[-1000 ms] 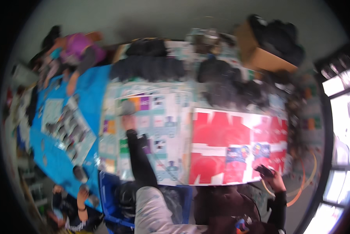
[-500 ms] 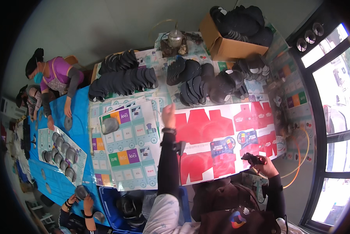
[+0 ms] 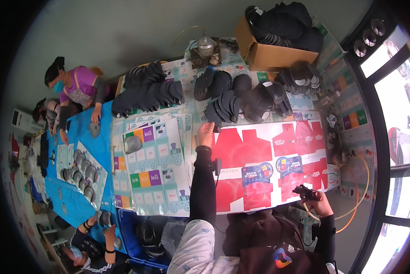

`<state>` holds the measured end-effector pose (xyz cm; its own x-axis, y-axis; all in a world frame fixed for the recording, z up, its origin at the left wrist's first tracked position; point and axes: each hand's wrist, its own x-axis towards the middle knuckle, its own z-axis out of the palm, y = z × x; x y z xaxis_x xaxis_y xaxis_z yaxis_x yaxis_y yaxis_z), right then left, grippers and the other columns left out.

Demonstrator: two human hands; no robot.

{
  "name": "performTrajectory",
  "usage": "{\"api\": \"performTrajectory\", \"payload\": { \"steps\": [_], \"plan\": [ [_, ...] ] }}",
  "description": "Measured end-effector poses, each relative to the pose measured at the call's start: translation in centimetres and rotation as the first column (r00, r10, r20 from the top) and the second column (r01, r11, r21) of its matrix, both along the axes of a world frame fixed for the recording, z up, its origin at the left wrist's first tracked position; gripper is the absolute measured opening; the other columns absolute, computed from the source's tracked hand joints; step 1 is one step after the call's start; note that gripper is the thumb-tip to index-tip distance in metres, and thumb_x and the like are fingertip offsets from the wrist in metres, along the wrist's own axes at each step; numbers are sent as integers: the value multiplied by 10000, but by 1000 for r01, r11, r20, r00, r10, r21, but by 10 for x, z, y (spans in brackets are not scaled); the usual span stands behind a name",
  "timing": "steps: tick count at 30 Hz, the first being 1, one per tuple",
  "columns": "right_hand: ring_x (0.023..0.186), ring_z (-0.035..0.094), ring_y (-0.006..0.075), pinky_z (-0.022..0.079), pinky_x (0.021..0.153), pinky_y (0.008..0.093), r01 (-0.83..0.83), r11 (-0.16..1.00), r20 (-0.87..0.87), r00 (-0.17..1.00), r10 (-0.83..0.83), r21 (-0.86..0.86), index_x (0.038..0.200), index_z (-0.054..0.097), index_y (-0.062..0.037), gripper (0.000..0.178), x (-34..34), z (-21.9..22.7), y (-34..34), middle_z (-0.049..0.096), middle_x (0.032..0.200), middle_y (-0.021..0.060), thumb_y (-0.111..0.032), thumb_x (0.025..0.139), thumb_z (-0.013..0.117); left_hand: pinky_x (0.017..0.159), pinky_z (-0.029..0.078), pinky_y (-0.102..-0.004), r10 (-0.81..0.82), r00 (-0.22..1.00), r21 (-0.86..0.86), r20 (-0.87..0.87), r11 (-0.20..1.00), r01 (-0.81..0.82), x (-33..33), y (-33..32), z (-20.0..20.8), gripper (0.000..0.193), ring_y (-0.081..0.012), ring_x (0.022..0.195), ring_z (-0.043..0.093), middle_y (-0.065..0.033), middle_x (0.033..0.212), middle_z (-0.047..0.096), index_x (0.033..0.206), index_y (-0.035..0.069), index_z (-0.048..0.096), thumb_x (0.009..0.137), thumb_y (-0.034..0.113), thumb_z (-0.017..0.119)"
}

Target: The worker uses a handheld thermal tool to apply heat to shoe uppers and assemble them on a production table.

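Observation:
My left hand (image 3: 206,134) reaches over the table to the near end of a row of black curved pads (image 3: 224,106), its fingers closed on the edge of the nearest pad (image 3: 216,127). Low at the right, my right hand (image 3: 322,206) grips a small black spray gun (image 3: 306,192) that a pale hose seems to run from. Between my hands lies a white sheet printed with red box shapes (image 3: 241,148). A single grey pad (image 3: 133,144) rests on the printed sheets (image 3: 157,173) to the left.
More black pads (image 3: 148,97) stand in rows behind. A cardboard box (image 3: 278,55) heaped with pads is at the back right, near a metal pot (image 3: 205,45). Co-workers handle grey pads around a blue table (image 3: 79,125) at left. A blue bin (image 3: 134,246) sits below the table edge.
My left hand has moved from above the sheet to the near black pad and closed on its edge. My right hand keeps the spray gun. The view has shifted slightly.

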<state>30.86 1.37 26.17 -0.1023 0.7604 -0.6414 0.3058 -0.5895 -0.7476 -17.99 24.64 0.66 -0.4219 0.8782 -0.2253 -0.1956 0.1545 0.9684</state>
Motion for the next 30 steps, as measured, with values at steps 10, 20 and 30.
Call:
{"api": "performTrajectory", "payload": {
  "steps": [10,20,30],
  "plan": [
    [878,713,165,561,613,292,-70,992,-198,976,90,103,1163,663,0,359,73,-76,35,710,979,53,70,811,651,771,528,-524,49,548,-187,-835,911,-366,38,-114,99,501,-452,881,677,-234,915,705,1261,74,467,820,121,699],
    [913,733,181,530,518,249,-173,985,-247,954,170,9,1180,662,-3,369,99,-80,89,740,956,71,-18,828,553,892,506,-350,402,768,-177,498,914,-365,186,-498,157,61,-180,794,523,-48,838,551,859,44,584,910,29,554],
    [816,714,159,544,536,252,-233,971,-418,888,191,-51,1129,680,-3,285,70,-70,75,753,951,93,6,859,587,773,446,-246,-61,876,-80,-478,996,26,194,-360,107,431,-123,815,550,-28,853,567,1096,17,661,812,-172,397]
  ]
}}
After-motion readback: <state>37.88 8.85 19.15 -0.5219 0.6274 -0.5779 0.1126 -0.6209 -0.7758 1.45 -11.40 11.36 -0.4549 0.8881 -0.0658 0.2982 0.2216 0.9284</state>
